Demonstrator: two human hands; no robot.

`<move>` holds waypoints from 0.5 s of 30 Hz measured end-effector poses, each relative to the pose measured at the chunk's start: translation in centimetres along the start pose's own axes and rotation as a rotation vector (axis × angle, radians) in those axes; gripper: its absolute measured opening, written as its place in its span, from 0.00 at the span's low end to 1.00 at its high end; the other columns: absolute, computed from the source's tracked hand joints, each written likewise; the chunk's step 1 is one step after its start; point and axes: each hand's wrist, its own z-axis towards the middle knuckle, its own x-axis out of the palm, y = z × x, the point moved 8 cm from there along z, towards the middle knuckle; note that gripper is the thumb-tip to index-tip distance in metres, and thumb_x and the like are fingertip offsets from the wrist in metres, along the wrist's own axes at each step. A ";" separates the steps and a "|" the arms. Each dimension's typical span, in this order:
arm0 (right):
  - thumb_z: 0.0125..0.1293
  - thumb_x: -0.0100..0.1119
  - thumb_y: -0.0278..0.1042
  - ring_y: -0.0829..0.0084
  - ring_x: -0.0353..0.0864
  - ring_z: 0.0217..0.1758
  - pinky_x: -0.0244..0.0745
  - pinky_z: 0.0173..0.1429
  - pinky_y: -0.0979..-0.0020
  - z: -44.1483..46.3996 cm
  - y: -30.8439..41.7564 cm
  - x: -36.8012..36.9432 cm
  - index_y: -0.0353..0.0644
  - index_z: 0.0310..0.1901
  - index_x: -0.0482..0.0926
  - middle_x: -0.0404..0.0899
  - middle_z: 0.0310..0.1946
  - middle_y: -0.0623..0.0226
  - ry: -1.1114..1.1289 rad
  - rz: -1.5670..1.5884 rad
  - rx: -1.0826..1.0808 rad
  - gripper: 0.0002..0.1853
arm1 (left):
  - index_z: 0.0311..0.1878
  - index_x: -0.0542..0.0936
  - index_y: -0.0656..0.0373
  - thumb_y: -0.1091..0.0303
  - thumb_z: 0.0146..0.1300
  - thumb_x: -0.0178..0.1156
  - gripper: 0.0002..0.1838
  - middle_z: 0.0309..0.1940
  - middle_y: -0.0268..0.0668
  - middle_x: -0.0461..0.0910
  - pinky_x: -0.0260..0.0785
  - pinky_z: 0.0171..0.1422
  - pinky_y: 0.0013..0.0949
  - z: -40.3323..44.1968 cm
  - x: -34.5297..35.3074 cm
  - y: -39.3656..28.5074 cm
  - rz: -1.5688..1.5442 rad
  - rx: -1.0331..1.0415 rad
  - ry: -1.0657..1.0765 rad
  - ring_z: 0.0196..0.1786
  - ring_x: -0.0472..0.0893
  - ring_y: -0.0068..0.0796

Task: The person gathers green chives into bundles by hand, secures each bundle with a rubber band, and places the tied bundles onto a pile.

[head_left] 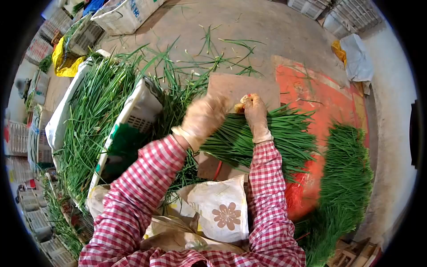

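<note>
Long green stalks lie in a bundle across a brown board in front of me. My left hand, in a pale glove, is smeared by motion over the left end of the bundle; its fingers cannot be made out. Also gloved, my right hand is closed at the bundle's upper edge, with its fingers pinched together. What it pinches is too small to name. Loose stalks are scattered beside the board.
On the left stands a white crate heaped with green stalks. An orange-red sheet covers the right side, with stacked green bundles along its edge. A cloth with a flower print lies near my lap.
</note>
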 end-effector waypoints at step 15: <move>0.67 0.54 0.31 0.74 0.82 0.29 0.77 0.37 0.74 -0.8 -1.5 1.1 0.32 0.43 0.77 0.83 0.28 0.63 0.156 0.262 0.175 0.10 | 0.54 0.78 0.51 0.68 0.59 0.57 0.18 0.41 0.40 0.82 0.73 0.51 0.39 4.0 5.9 2.1 0.216 0.347 0.795 0.43 0.81 0.41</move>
